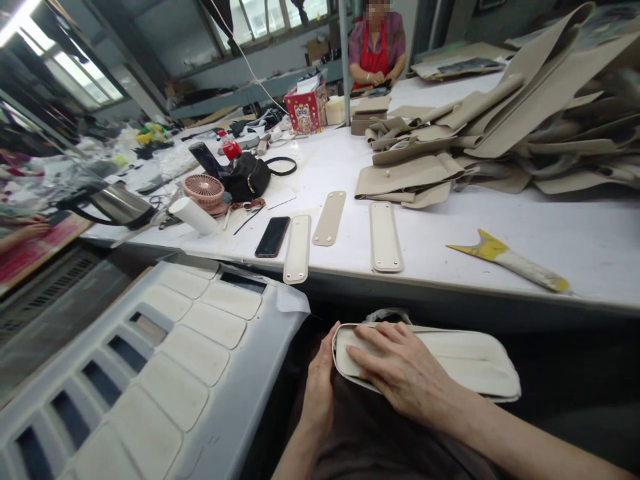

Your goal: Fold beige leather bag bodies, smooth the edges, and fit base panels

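A long cream leather-like piece (470, 360) with rounded ends and a raised edge lies across my lap, below the table edge. My left hand (321, 377) grips its left end, thumb and fingers along the rim. On its upper face my right hand (400, 367) lies with fingers spread, pressing near the left end. The underside of the piece is hidden. Nearest on the table are two cream strips with metal studs, a left strip (298, 250) overhanging the edge and a right strip (386, 237), plus a beige strip (330, 219) between them.
A board (250, 373) bearing several cream panels stands at my left. On the table (430, 260) are a phone (273, 237), a yellow-ended scraper-like tool (515, 260), a fan (203, 192), a kettle (120, 203) and piled beige pieces (410, 177). A person in a red apron (373, 60) sits beyond.
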{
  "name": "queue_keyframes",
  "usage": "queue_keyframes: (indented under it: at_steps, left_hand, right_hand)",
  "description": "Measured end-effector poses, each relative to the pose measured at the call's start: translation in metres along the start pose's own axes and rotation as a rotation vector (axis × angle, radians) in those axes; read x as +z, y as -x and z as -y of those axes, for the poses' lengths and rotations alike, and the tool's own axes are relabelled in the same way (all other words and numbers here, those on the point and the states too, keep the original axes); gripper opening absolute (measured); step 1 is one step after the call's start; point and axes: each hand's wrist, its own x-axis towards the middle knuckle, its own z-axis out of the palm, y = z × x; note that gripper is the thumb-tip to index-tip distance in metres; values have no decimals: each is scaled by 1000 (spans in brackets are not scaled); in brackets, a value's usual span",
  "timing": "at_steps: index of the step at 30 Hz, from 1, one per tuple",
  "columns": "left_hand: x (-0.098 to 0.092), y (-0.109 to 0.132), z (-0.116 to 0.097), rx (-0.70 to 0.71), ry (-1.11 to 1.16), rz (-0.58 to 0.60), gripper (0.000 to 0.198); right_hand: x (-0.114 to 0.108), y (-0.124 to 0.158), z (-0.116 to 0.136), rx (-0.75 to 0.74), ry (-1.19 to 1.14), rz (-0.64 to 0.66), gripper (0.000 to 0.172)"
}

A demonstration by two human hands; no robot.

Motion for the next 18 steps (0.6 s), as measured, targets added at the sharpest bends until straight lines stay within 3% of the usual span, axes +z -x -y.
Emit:
queue_keyframes:
  at_steps: [5,11,18]
  left_hand:
    - [-4,-10,-3,-171,245,78,41]
    - [-9,-22,3,-404,398,233,58]
    - [-12,-16,-3,-458,292,184,58]
  right_hand:
    - [-1,0,-1,-12,-6,-14,20]
    - [1,1,-3,-15,-13,-13,22]
    - [1,-2,-3,-30,-2,-16,19]
